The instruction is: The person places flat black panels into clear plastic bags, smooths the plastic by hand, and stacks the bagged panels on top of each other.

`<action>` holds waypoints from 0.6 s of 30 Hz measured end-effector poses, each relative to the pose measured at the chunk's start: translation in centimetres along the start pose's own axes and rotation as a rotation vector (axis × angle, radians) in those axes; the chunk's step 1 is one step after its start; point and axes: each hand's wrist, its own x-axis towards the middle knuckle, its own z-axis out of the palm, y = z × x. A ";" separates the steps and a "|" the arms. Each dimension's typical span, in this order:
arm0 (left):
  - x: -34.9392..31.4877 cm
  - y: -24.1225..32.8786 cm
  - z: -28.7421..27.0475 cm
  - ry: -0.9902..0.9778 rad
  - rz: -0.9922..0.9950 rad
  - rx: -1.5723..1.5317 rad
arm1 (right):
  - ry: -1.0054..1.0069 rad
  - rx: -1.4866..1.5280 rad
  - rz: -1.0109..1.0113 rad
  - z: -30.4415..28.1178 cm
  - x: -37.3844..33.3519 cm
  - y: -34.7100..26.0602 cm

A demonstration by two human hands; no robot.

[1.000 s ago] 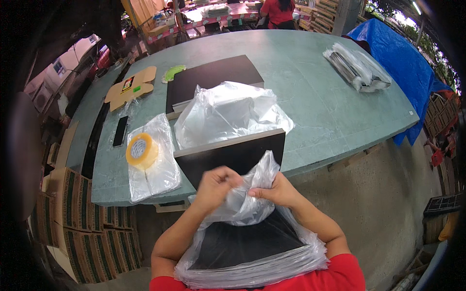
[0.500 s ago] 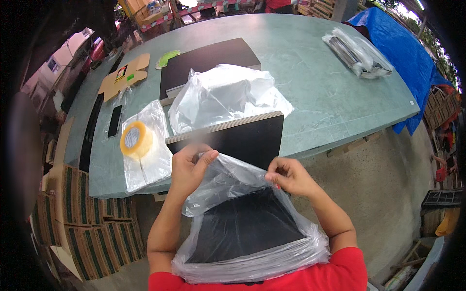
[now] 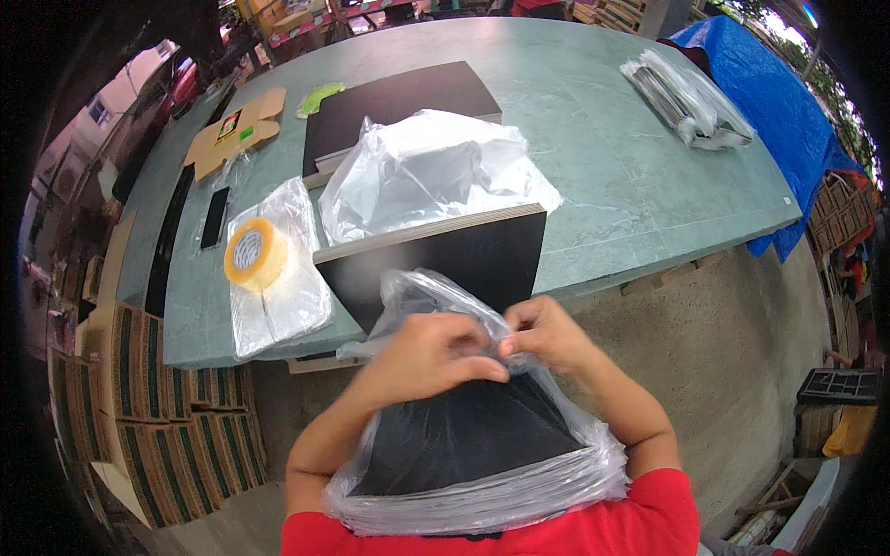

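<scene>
A clear plastic bag lies over a flat black panel against my front, its lower part bunched in thick folds. With thumb and fingertips my right hand pinches the bag's upper edge. My left hand is right beside it, fingers curled and thumb apart, over the bag; whether plastic touches its fingertips is hidden. Loose film rises above both hands. Just beyond, a stack of black panels leans at the table edge, with a crumpled clear bag behind it.
On the green table are a tape roll on flat plastic bags, a phone, cut cardboard, more black panels and wrapped goods. Cardboard stacks stand lower left; a blue tarp hangs at right.
My left hand has let go of the bag's left edge and moved right and down toward my right hand. The film there has flopped upward. My right hand has shifted slightly.
</scene>
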 end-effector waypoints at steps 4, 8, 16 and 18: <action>-2.1 -5.4 2.4 -0.002 -0.245 -0.183 | -0.116 1.004 -0.097 -0.3 1.1 1.5; -17.8 -19.1 -0.5 0.436 -0.978 -0.530 | 0.237 0.961 -0.221 -4.7 -2.5 0.7; -13.4 -11.6 -7.3 1.176 -0.553 -0.145 | 0.004 0.397 -0.008 -2.5 -1.0 1.4; -7.7 -6.9 -4.2 0.776 -0.598 -0.303 | 0.008 0.495 0.015 0.7 0.9 0.2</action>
